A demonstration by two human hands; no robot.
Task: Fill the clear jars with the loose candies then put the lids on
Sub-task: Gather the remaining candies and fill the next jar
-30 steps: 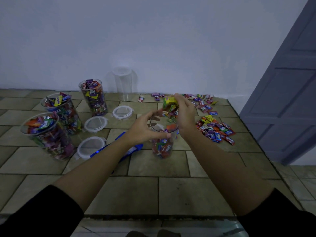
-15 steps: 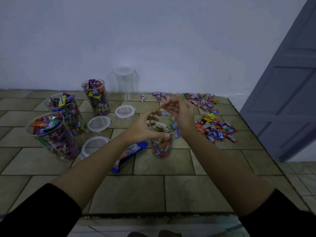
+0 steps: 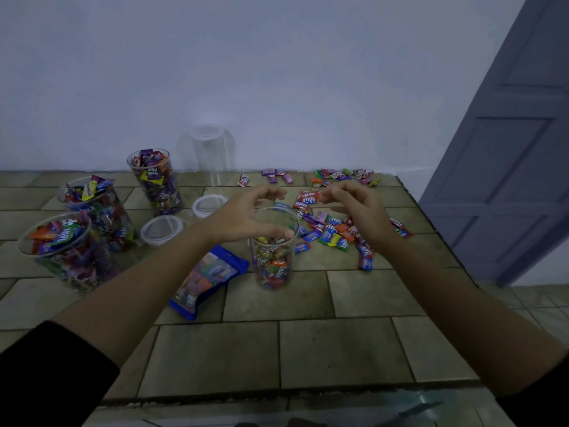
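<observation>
My left hand [image 3: 243,218] arches over the clear plastic jar [image 3: 274,263], which is about half full. Thumb's on the near rim, fingers curl above the mouth, can't tell if it's actually gripping. My right hand [image 3: 358,211] hovers beside it, empty and loose, with colourful wrapped candies [image 3: 332,235] scattered underneath.

On the tiled table [image 3: 308,349] a part-filled jar [image 3: 274,266] stands in the middle, with a candy bag [image 3: 206,278] lying flat just to its left and loose candies [image 3: 332,234] spread to its right and along the back edge. Three full jars [image 3: 98,211] stand at the left, two lids [image 3: 161,229] lie between them and the middle jar, and an empty jar [image 3: 212,155] stands behind, against the wall. The left hand [image 3: 243,217] arches over the part-filled jar's mouth, thumb on the near rim; the right hand [image 3: 357,211] hovers above the loose candies.
</observation>
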